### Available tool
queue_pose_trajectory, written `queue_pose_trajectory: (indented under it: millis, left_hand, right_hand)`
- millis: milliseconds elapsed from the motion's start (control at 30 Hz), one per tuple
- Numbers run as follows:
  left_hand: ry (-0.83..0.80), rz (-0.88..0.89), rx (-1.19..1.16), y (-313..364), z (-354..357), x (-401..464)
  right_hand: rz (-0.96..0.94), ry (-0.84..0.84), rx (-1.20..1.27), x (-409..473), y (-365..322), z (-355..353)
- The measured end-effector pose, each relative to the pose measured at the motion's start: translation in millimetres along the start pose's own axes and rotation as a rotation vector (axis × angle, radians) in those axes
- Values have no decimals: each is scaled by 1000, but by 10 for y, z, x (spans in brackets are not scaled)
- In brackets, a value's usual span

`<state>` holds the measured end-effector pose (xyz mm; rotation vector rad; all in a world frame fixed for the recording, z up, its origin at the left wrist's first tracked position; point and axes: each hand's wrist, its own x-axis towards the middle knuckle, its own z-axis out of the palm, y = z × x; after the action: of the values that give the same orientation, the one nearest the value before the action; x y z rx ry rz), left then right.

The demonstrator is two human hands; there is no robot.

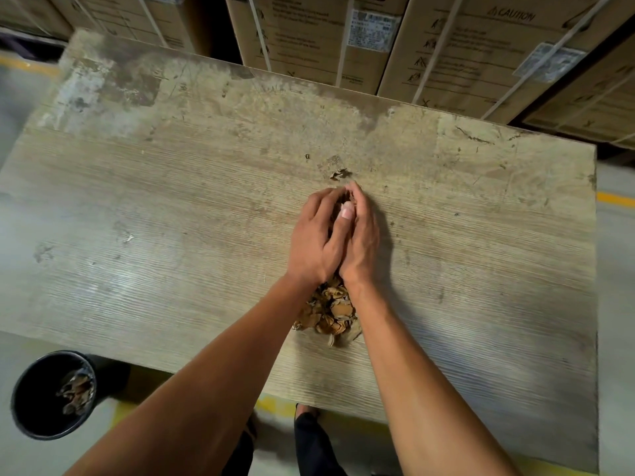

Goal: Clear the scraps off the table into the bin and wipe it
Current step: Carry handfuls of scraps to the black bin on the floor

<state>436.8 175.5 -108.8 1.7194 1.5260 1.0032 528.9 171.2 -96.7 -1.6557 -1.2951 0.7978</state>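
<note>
Table [171, 207]: worn wood-grain top, stained | scrap pile [330, 312] near front edge | lone scrap [340, 174] mid-top | floor [20, 108]: bin [24, 410] at left

A single head-worn camera looks steeply down and forward over the table's [171, 207] near edge, close above it, its far edge toward stacked cartons [446, 46].
</note>
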Motion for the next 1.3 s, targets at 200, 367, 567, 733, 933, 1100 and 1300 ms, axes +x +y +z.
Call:
queue_pose_trajectory:
  millis: [200, 367, 567, 733, 933, 1100, 1300]
  left_hand:
    - [-12, 24, 110, -56, 65, -10]
    - [16, 33, 152, -50, 75, -13]
    - [64, 116, 285, -58, 134, -9]
    - [79, 181, 366, -111, 187, -11]
    - [65, 234, 444, -110, 218, 59]
    - [56, 236, 386, -106, 184, 76]
    - [70, 209, 392, -114, 176, 28]
  right_hand:
    - [245, -145, 467, 49, -100, -6]
    - [291, -202, 658, 65, -76, -54]
    - [337, -127, 911, 114, -23, -52]
    - [308, -9, 941, 131, 23, -38]
    - [262, -101, 605, 160, 22, -285]
    - [211, 97, 217, -371, 126, -478]
    - [79, 311, -107, -1026, 298, -258]
